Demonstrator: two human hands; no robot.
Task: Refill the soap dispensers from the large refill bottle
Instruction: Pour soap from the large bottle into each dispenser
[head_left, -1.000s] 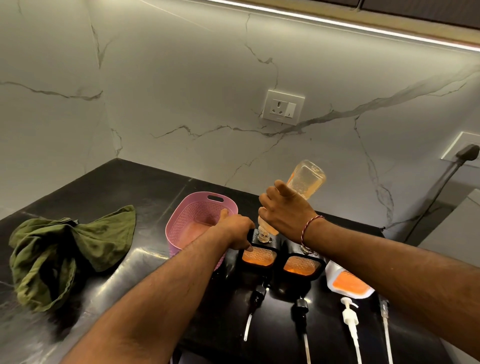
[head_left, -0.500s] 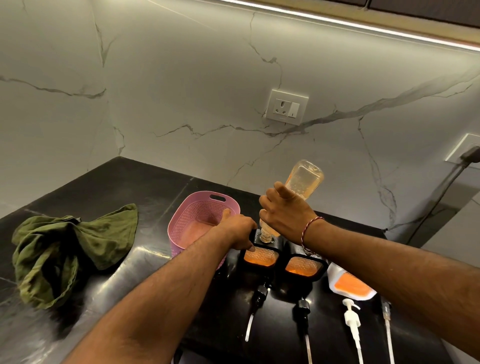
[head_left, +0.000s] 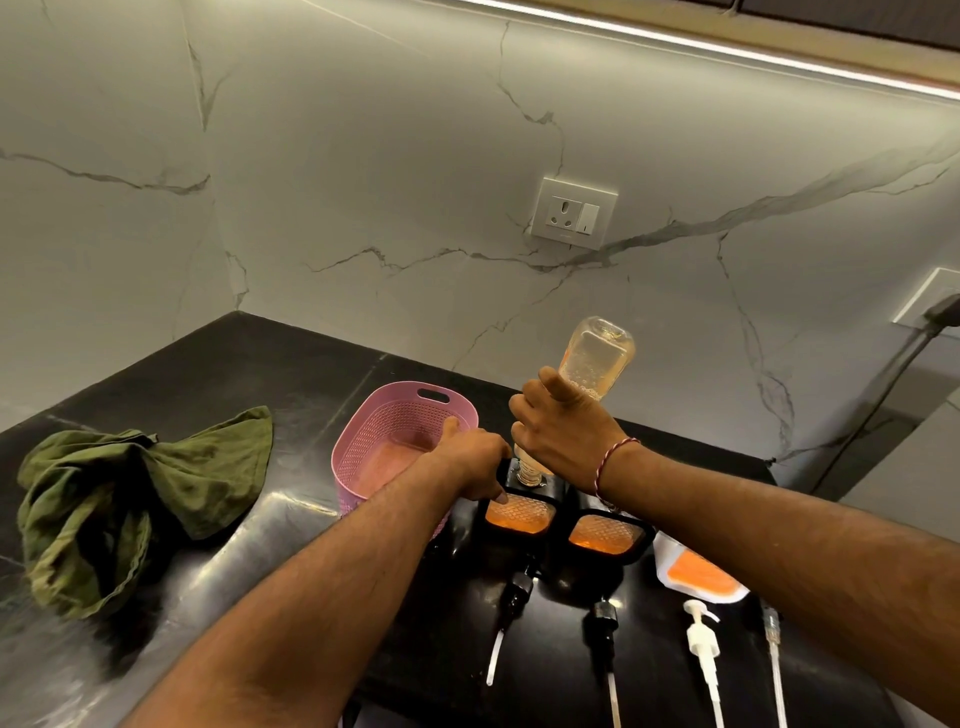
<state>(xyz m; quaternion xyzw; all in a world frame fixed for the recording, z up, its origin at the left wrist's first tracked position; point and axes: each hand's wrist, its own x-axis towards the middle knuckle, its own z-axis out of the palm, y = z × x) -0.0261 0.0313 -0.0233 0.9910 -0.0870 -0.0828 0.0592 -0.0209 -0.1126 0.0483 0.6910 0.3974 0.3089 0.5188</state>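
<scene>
Right hand (head_left: 566, 434) gripping upturned refill bottle (head_left: 597, 358), left hand (head_left: 475, 460) clasping dispenser (head_left: 517, 513), pink basket (head_left: 363, 441) alongside

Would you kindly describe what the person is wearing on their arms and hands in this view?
No sleeves show: both arms are bare as far as the frame reaches. The left hand and right hand are ungloved. The only thing worn is a thin red and white twisted thread bracelet around the right wrist; the left wrist carries nothing visible.
</scene>
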